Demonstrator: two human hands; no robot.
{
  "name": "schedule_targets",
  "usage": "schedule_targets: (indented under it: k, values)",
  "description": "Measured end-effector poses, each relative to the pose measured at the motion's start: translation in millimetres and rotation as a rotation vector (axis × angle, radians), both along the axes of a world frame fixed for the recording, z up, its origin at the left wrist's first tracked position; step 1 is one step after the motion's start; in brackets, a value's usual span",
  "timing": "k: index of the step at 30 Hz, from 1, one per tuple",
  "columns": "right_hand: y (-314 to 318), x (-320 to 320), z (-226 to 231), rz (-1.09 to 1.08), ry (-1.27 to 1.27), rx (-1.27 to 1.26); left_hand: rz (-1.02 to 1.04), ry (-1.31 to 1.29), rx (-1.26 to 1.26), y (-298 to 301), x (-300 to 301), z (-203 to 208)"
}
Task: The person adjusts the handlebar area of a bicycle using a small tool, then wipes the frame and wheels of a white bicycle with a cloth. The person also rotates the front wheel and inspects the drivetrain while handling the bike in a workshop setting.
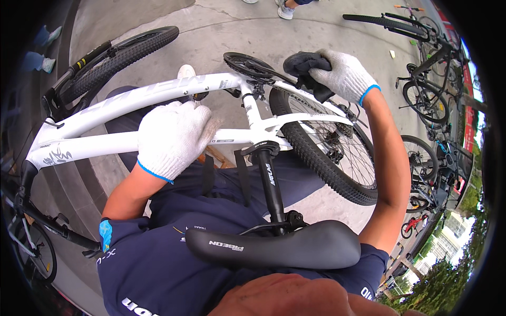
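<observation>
A white bicycle frame (110,102) lies upside down across my lap, its black saddle (274,246) close to my chest. My left hand (171,138), in a white knit glove, grips the white top tube. My right hand (342,75), also gloved, is closed on a dark cloth (303,66) pressed near the black chainring (247,66) and the chainstay. The rear wheel (321,150) with its knobby tyre sits between my arms. The front wheel (124,55) points to the upper left.
Several dark bicycles (427,95) stand parked at the right on the grey concrete ground (232,21). Another person's feet (284,9) show at the top edge. A stone kerb (79,174) runs under the frame at the left. Trees and a building lie at the lower right.
</observation>
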State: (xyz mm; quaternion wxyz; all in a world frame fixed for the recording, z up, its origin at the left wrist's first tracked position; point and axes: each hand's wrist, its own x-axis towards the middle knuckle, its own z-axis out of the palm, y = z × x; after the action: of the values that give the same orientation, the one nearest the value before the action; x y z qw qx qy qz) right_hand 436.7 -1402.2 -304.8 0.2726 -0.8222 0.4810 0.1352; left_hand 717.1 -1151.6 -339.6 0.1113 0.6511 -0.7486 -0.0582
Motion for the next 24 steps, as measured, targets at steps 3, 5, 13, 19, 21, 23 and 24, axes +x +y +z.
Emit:
schedule_targets:
  k: [3, 5, 13, 19, 21, 23, 24]
  values:
    - [-18, -16, 34, 0.165, 0.040, -0.247, -0.049, -0.043, 0.202, 1, 0, 3]
    - [-24, -17, 59, 0.082, 0.062, -0.211, -0.075, -0.002, 0.106, 2, 1, 2]
    - [-48, 61, 61, 0.278, 0.248, -0.345, -0.210, 0.107, -0.098, 6, 9, -14]
    - [-54, 106, -99, 0.175, 0.210, 0.130, -0.226, 0.271, -0.039, 4, 15, -15]
    - [-35, 106, -141, 0.397, 0.101, 0.131, -0.232, 0.274, -0.025, 3, 16, -17]
    - [-27, 102, -159, 0.403, 0.118, 0.128, -0.238, 0.336, -0.001, 3, 17, -18]
    - [-26, 100, -161, 0.317, 0.218, 0.159, -0.254, 0.341, 0.009, 3, 17, -19]
